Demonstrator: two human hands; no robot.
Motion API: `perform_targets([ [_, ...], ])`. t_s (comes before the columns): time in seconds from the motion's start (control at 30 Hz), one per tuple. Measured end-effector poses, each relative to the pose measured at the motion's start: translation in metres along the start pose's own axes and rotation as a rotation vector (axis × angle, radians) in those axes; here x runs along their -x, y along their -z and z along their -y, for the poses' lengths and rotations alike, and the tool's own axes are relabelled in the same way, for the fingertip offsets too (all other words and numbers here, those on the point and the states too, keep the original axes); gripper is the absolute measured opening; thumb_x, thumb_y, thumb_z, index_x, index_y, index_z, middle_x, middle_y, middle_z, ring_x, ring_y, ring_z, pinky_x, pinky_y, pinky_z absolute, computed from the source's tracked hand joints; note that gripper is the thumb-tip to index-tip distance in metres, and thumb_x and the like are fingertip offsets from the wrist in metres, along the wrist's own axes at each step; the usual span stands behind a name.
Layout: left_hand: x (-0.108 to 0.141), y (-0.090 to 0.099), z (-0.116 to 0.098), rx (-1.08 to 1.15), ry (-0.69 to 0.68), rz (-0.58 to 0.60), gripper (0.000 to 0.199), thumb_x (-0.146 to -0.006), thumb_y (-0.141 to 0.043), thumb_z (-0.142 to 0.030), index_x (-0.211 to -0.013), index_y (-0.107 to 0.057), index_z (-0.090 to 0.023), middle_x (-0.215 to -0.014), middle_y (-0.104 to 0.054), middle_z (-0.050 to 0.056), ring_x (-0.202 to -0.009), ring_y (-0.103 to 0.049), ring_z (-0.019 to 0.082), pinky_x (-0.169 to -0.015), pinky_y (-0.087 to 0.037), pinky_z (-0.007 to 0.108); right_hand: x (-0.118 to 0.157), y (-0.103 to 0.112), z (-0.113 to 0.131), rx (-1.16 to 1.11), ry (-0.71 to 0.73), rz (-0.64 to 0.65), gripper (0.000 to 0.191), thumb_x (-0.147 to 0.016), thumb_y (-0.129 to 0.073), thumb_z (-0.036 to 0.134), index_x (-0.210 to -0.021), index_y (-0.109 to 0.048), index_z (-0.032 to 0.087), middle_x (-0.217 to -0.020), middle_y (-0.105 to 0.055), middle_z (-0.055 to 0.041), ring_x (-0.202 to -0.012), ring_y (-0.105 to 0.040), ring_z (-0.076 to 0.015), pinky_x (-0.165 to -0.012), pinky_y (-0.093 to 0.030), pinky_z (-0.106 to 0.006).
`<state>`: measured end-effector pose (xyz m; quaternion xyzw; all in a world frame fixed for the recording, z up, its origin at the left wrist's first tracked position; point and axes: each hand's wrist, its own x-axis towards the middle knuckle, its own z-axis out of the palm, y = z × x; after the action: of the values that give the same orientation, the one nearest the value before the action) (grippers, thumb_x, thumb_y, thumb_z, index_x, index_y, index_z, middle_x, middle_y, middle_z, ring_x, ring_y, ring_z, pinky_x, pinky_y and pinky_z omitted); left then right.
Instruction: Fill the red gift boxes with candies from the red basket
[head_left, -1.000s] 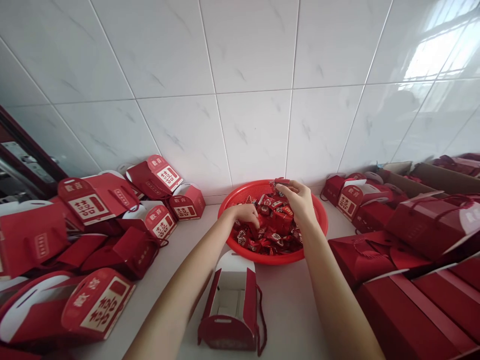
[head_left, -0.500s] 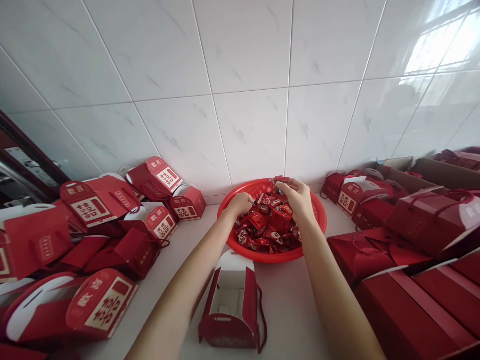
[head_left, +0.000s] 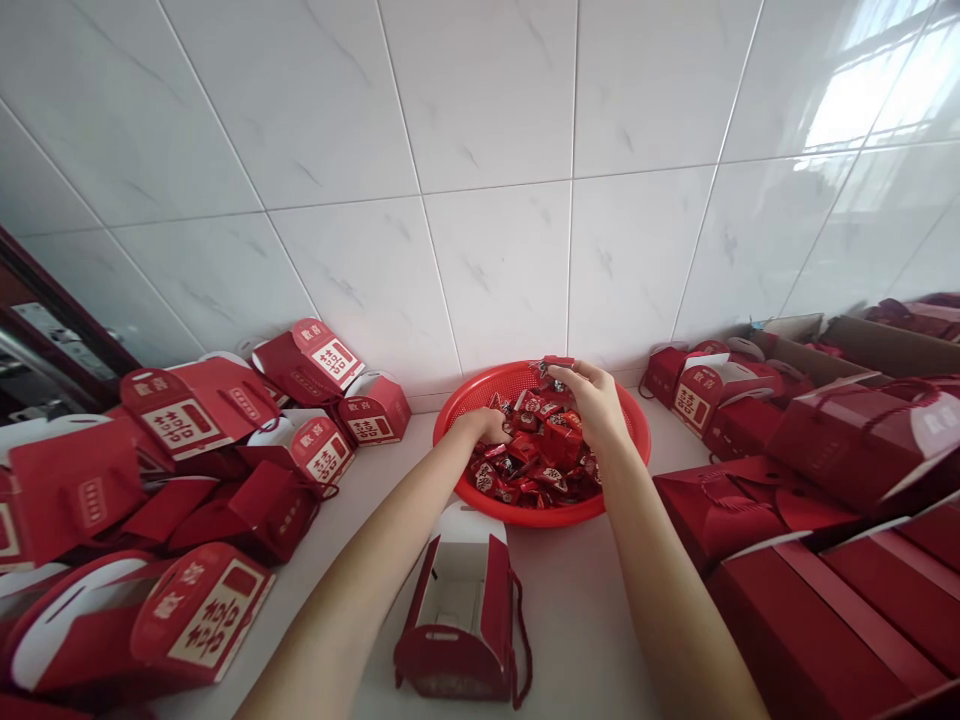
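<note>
A red plastic basket (head_left: 540,516) full of red-wrapped candies (head_left: 553,478) stands against the wall. Inside its left part, my left hand (head_left: 484,425) is down among the candies, fingers bent and closed; what they hold, if anything, is hidden. My right hand (head_left: 589,392), over the basket's back right, pinches red-wrapped candy (head_left: 557,361) between thumb and fingers. In front of the basket sits an open red box (head_left: 457,655) with a white inside and a dark red cord at its right side. Nothing but its bare inner walls shows in it.
Red boxes (head_left: 217,400) with white and gold labels are piled on the left. More red boxes (head_left: 825,620) and open brown cartons (head_left: 892,345) fill the right. A white tiled wall (head_left: 495,270) rises behind the basket.
My left hand has moved slightly right and down, deeper among the candies. My right hand stays nearly in place, with the candy still in its fingers.
</note>
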<state>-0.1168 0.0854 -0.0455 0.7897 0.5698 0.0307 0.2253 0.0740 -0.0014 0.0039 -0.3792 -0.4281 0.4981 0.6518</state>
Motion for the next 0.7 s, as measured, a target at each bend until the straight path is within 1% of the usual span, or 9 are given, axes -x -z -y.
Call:
perform_targets([
  [0.13,0.004,0.003,-0.004,0.049,0.04,0.089,0.024,-0.049,-0.076,-0.029,-0.073,-0.072,-0.024,-0.082,-0.076,0.004,-0.077,-0.066,0.024,-0.069,-0.048,0.028,0.001,0.0,0.002,-0.027,-0.01,0.002,0.027,-0.06,-0.08,0.039,-0.075,-0.07,0.019,-0.081,-0.07,-0.0034,-0.079,-0.067,-0.0205,-0.076,-0.056,-0.036],
  [0.23,0.007,0.005,-0.008,0.103,0.055,0.113,0.025,-0.046,-0.077,-0.029,-0.07,-0.072,-0.025,-0.078,-0.074,0.001,-0.073,-0.065,0.022,-0.062,-0.045,0.025,0.001,0.0,0.002,-0.025,-0.005,0.018,0.029,-0.061,-0.08,0.041,-0.077,-0.071,0.019,-0.081,-0.07,-0.0038,-0.08,-0.067,-0.0212,-0.076,-0.056,-0.036],
  [0.37,0.011,0.006,-0.012,0.169,0.075,0.116,0.025,-0.042,-0.08,-0.029,-0.063,-0.069,-0.024,-0.069,-0.07,-0.001,-0.066,-0.061,0.02,-0.054,-0.04,0.025,0.0,0.0,0.0,0.012,0.017,0.022,0.033,-0.062,-0.08,0.043,-0.082,-0.073,0.019,-0.081,-0.071,-0.0042,-0.083,-0.066,-0.0222,-0.076,-0.057,-0.036],
  [0.47,0.014,0.007,-0.012,0.218,0.07,0.117,0.024,-0.041,-0.082,-0.028,-0.06,-0.067,-0.023,-0.065,-0.067,-0.002,-0.06,-0.057,0.019,-0.052,-0.037,0.026,-0.001,0.001,-0.001,0.036,0.024,0.018,0.034,-0.063,-0.08,0.045,-0.084,-0.074,0.019,-0.08,-0.071,-0.0043,-0.082,-0.067,-0.0226,-0.076,-0.057,-0.036],
  [0.6,0.014,0.008,-0.011,0.289,0.038,0.106,0.022,-0.042,-0.082,-0.024,-0.054,-0.064,-0.023,-0.057,-0.061,-0.003,-0.055,-0.051,0.016,-0.051,-0.034,0.027,-0.001,0.001,-0.002,0.056,0.023,0.003,0.034,-0.062,-0.081,0.046,-0.083,-0.074,0.02,-0.079,-0.072,-0.0044,-0.082,-0.067,-0.0234,-0.073,-0.057,-0.036],
  [0.7,0.013,0.01,-0.011,0.361,-0.009,0.094,0.02,-0.045,-0.081,-0.024,-0.054,-0.063,-0.022,-0.059,-0.06,-0.003,-0.056,-0.051,0.015,-0.052,-0.035,0.026,-0.001,0.001,-0.001,0.026,0.01,0.009,0.031,-0.061,-0.081,0.043,-0.08,-0.074,0.019,-0.081,-0.072,-0.0045,-0.082,-0.067,-0.0223,-0.075,-0.056,-0.036],
])
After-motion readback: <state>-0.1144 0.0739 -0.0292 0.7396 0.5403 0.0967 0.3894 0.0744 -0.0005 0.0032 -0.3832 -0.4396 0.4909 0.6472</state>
